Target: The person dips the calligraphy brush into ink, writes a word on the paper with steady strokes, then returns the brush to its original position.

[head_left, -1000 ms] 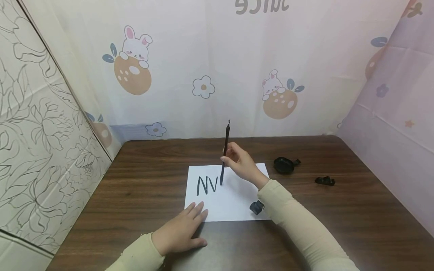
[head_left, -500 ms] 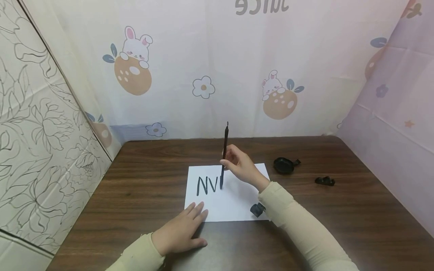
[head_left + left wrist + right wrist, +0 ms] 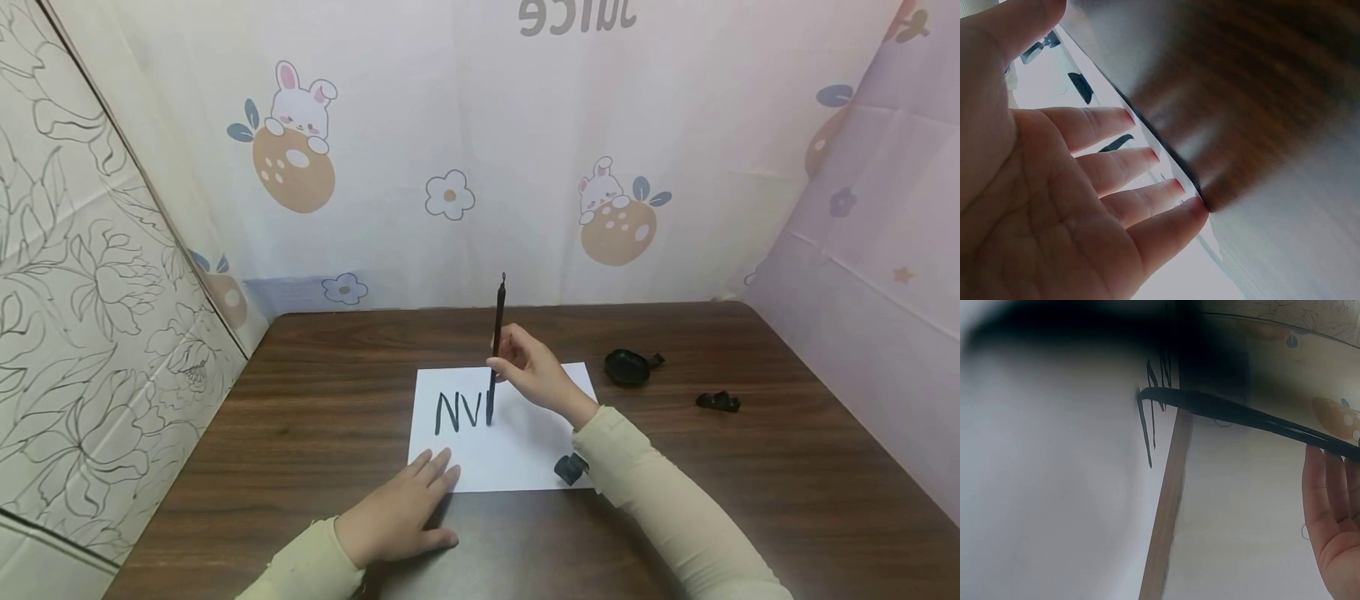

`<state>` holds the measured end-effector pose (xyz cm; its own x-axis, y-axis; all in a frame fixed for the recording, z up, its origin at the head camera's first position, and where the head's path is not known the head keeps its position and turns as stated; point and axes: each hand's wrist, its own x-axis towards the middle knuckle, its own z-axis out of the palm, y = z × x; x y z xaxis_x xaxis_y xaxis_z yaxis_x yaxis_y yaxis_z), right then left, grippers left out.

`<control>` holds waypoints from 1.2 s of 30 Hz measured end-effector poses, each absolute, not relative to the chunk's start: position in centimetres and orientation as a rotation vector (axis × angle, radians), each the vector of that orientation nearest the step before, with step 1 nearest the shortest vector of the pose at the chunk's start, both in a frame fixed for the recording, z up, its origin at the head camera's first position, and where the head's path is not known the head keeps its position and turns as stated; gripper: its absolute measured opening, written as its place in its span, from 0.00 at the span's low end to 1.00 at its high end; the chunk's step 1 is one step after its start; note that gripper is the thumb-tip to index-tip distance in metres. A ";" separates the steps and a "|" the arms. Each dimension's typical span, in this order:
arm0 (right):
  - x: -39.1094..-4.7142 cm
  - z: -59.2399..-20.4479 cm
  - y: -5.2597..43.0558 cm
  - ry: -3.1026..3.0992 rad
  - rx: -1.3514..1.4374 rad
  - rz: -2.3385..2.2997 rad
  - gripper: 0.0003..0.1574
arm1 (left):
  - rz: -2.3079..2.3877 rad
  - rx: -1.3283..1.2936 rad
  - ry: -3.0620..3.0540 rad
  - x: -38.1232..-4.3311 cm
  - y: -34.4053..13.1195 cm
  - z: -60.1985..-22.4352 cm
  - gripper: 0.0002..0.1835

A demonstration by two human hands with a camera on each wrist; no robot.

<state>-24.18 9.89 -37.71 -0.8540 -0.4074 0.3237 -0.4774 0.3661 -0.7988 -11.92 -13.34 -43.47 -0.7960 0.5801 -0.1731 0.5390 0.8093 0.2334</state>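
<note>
A right hand point(image 3: 528, 367) pinches a black brush point(image 3: 499, 317) nearly upright, letting its tip meet white paper point(image 3: 513, 458) below the fingers, while the straight-fingered left hand point(image 3: 397, 510) rests on the paper's near corner, probably steadying it, though pressure is hard to see.

Right hand point(image 3: 534, 367) and brush point(image 3: 499, 310) have shifted slightly nearer the fingers of the left hand point(image 3: 397, 512); below the right fingers, a dark stroke point(image 3: 1145, 430) on the paper point(image 3: 517, 454) has lengthened.
</note>
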 end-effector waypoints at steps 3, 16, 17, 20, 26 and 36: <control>-24.9 -38.6 10.1 -2.542 0.818 1.520 0.12 | 0.248 0.855 2.756 -12.0 -13.3 -43.5 0.44; -25.4 -39.6 10.5 -2.510 0.877 1.512 0.15 | 0.252 0.866 2.761 -11.9 -13.4 -43.5 0.44; -25.4 -39.6 10.5 -2.506 0.884 1.512 0.14 | 0.249 0.869 2.764 -11.9 -13.4 -43.6 0.43; -25.5 -39.6 10.6 -2.491 0.891 1.524 0.13 | 0.250 0.879 2.772 -11.9 -13.5 -43.7 0.43; -25.9 -39.1 11.0 -2.450 0.848 1.569 0.15 | 0.249 0.896 2.786 -11.8 -13.5 -43.7 0.43; -26.4 -38.1 11.9 -2.401 0.805 1.561 0.16 | 0.246 0.918 2.804 -11.8 -13.6 -43.5 0.43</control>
<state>-26.35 11.94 -38.11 -0.8408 -0.3468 0.4158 -0.5208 0.3080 -0.7962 -11.75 -13.58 -43.53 -0.7928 0.5977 -0.1194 0.5677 0.7955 0.2120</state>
